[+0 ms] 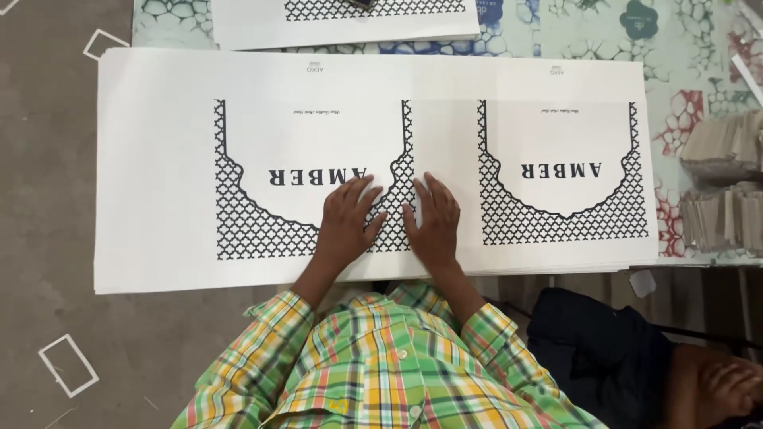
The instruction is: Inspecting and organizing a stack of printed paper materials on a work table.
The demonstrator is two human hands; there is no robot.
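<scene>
A thick stack of large white printed sheets (pixel 159 175) lies flat in front of me, each with two black lattice-pattern panels and dark lettering. My left hand (pixel 347 221) rests flat on the left lattice panel near the stack's front edge, fingers spread. Just to its right, my right hand (pixel 433 224) presses flat on the sheet between the two panels. Neither hand holds anything. My sleeves and shirt are green, yellow and orange plaid.
A second stack of the same printed sheets (pixel 262 28) lies beyond, on a patterned table covering (pixel 683 48). Bundles of small grey card pieces (pixel 727 187) sit at the right edge. A bare foot (pixel 715 389) and dark cloth (pixel 596 349) are at lower right. Grey floor lies to the left.
</scene>
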